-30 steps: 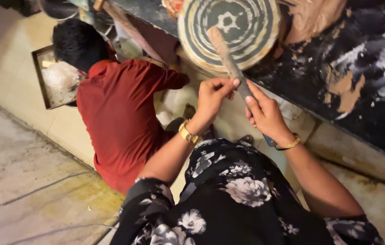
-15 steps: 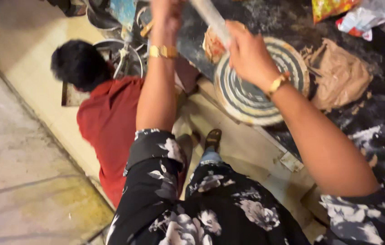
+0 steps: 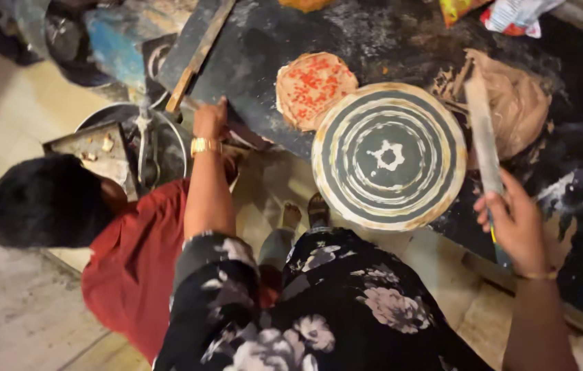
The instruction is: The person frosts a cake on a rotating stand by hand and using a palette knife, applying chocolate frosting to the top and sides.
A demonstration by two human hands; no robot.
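Holding a rolling pin over a flour-dusted tabletop (image 3: 580,137), beside a round striped board (image 3: 389,156).

Seated person in a red shirt (image 3: 133,268) is crouching by a steel bowl (image 3: 168,137) holding a tray (image 3: 92,148) of scraps. Right hand (image 3: 518,223) is clamping the stiff, light-looking rolling pin (image 3: 482,134) at its lower end; topped flatbread (image 3: 313,88), likely soft, is lying beyond the board. Left hand (image 3: 210,118) is resting on the tabletop edge; I cannot tell its grip.

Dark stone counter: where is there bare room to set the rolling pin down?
The dark stone counter is bare between the wooden slat and the topped flatbread. Crowded: the round striped rolling board, brown paper bag and snack packets. The right hand holds the long rolling pin; the left hand rests at the counter edge.
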